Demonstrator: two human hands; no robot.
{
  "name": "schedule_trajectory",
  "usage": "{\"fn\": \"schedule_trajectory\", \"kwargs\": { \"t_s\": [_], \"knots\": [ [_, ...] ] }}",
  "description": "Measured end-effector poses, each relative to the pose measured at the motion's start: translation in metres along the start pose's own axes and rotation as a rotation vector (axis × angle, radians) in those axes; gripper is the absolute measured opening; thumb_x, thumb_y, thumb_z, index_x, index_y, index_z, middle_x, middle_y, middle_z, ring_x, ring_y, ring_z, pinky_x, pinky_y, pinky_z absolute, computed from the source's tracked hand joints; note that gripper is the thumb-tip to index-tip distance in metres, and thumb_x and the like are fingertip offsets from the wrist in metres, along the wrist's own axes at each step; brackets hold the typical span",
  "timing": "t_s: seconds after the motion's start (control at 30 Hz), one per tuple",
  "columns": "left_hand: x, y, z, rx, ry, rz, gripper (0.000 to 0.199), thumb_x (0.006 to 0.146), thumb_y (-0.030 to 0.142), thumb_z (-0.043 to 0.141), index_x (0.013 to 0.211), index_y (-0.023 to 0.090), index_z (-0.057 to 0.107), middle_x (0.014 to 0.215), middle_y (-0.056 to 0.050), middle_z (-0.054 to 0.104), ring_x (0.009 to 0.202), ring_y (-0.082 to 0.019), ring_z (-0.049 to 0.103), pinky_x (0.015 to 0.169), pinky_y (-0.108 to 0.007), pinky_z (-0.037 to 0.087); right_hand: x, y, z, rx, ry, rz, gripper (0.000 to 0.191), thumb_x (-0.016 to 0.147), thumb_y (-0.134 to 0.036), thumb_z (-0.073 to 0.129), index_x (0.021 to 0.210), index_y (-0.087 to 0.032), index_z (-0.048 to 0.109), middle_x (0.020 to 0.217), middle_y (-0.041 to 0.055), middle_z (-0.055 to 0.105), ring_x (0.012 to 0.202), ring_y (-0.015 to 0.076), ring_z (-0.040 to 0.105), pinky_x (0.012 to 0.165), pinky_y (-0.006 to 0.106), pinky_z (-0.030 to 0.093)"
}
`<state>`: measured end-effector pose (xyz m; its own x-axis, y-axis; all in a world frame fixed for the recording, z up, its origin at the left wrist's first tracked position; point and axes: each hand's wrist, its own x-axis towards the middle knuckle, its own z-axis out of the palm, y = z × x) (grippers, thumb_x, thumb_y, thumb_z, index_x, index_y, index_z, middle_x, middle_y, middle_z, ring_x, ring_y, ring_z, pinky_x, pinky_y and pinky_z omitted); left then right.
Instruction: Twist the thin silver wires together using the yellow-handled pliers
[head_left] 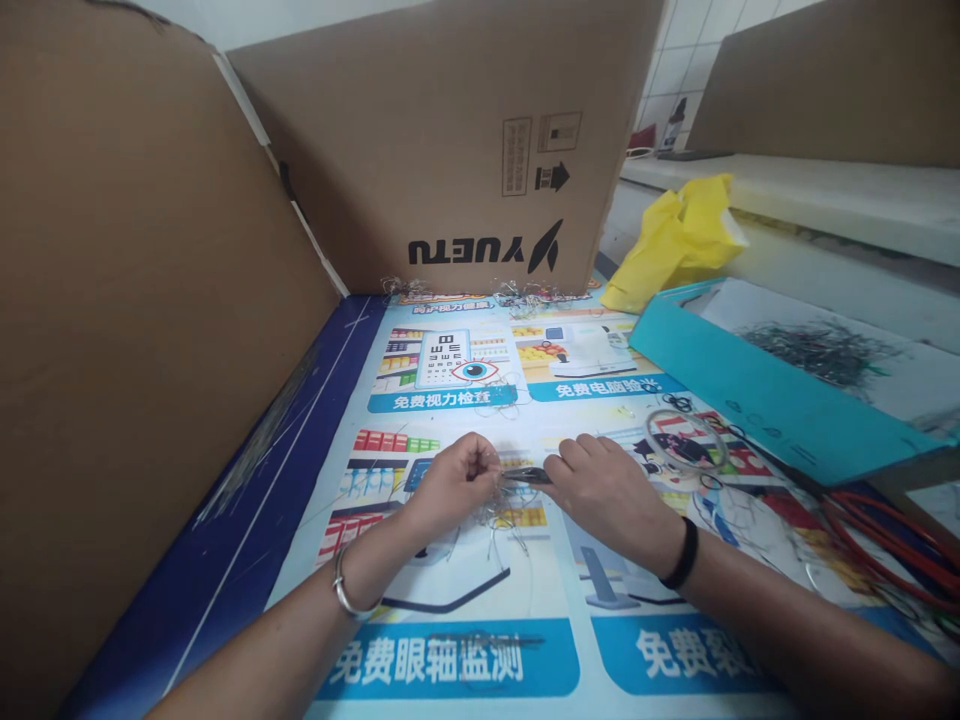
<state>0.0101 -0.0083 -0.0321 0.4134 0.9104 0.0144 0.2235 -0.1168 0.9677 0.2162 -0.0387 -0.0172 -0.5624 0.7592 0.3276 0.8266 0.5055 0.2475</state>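
My left hand [459, 478] is closed in a pinch on thin metal wire, whose fine loose strands [495, 515] hang in a tangle under the fingers. My right hand [606, 492] is wrapped round a small pair of dark pliers [529, 475]. The jaws point left and meet the wire right at my left fingertips. Most of the pliers' handles are hidden inside the right palm. Both hands are just above a printed poster sheet [559, 560] that covers the table.
Cardboard panels [450, 130] stand behind and at the left. Long thin wires [255, 450] lie on the blue strip. At the right are a turquoise box [750, 400] with a heap of wire pieces [817, 352], a yellow bag [675, 240], a pale coil [686, 412] and red cable [885, 535].
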Motion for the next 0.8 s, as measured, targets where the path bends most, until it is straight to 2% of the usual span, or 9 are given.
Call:
{"fn": "schedule_trajectory", "kwargs": {
  "t_s": [0.57, 0.8],
  "knots": [
    [-0.0023, 0.0091, 0.0035, -0.009, 0.072, 0.002, 0.008, 0.070, 0.012, 0.054, 0.074, 0.017, 0.049, 0.064, 0.004, 0.050, 0.057, -0.008, 0.046, 0.055, -0.020, 0.036, -0.0005, -0.0004, 0.0042, 0.012, -0.004, -0.001, 0.020, 0.083, -0.036, 0.055, 0.074, -0.018, 0.055, 0.072, 0.0056, 0.055, 0.069, 0.0202, 0.045, 0.059, 0.031, 0.023],
    [-0.0029, 0.0100, 0.0030, -0.068, 0.028, -0.023, 0.008, 0.072, 0.012, 0.053, 0.076, 0.017, 0.047, 0.067, 0.003, 0.049, 0.060, -0.009, 0.049, 0.057, -0.021, 0.038, -0.0013, -0.0013, 0.0092, 0.090, -0.039, 0.036, 0.021, 0.084, -0.037, 0.053, 0.074, -0.018, 0.055, 0.072, 0.0048, 0.056, 0.068, 0.0192, 0.048, 0.059, 0.030, 0.026]
  ]
}}
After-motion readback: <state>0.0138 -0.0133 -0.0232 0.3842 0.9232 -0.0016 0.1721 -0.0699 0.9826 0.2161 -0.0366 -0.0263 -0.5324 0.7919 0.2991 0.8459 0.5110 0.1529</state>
